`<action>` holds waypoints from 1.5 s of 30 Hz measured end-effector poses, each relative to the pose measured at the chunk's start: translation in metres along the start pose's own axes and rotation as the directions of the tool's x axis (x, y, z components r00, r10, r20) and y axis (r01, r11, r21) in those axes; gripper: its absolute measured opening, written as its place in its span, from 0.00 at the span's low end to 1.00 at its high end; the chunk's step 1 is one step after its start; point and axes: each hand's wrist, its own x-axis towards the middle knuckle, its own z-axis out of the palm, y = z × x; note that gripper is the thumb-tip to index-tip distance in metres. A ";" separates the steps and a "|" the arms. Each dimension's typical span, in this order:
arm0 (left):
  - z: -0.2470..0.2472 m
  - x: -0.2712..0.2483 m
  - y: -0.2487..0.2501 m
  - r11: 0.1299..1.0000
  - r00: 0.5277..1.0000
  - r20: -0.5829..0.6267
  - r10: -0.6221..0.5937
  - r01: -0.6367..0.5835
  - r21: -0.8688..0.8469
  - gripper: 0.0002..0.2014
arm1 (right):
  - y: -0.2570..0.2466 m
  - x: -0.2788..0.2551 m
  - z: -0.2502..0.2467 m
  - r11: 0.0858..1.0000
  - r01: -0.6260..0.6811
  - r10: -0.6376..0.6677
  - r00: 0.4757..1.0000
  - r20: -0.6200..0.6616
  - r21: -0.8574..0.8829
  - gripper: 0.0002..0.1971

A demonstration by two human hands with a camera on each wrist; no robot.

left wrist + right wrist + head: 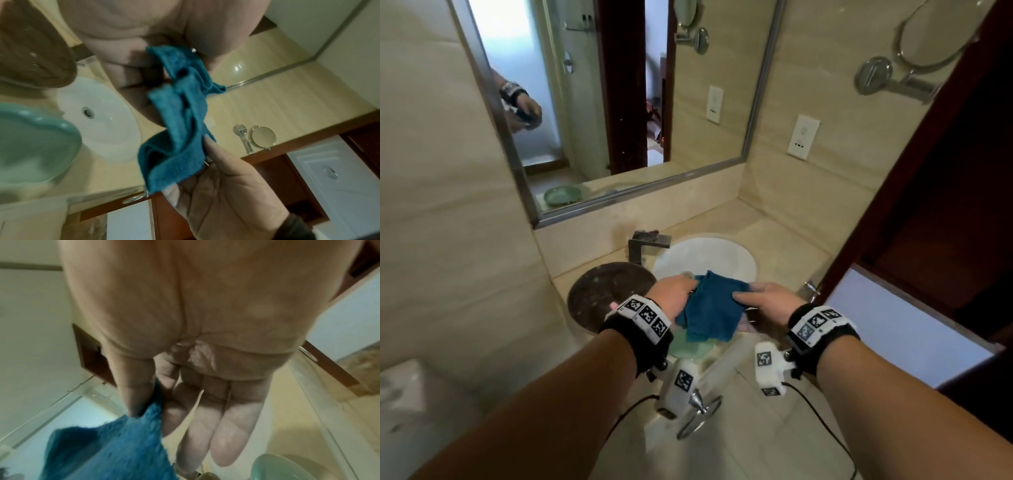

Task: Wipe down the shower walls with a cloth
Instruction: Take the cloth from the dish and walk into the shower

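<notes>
Overhead, blue cloth (714,305) pinched between left hand (671,294) and right hand (767,301).

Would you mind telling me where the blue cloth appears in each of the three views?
Head: the cloth is at centre, held between both hands over the sink.
Left wrist: cloth at centre, hanging between the two hands.
Right wrist: cloth at bottom left, pinched under the thumb.
Shared landmark: the green dish.
</notes>
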 end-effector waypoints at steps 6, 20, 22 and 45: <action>0.024 -0.006 -0.040 0.977 0.990 0.081 -0.115 0.128 -0.172 0.31 | 0.017 0.025 -0.017 1.000 0.016 -0.016 1.000 0.016 0.015 0.15; 0.008 0.028 -0.122 0.808 0.967 -0.169 -0.191 0.253 0.532 0.09 | 0.078 0.079 0.000 0.643 0.135 0.014 0.982 0.188 -0.754 0.12; 0.003 0.043 -0.129 0.842 0.956 -0.196 -0.217 0.285 0.458 0.10 | 0.078 0.089 0.005 0.785 0.022 0.078 0.988 0.133 -0.619 0.07; -0.009 0.105 -0.165 0.827 0.927 -0.011 -0.375 0.329 -0.456 0.18 | 0.122 0.172 0.035 0.386 0.164 -0.027 0.986 0.167 -0.908 0.31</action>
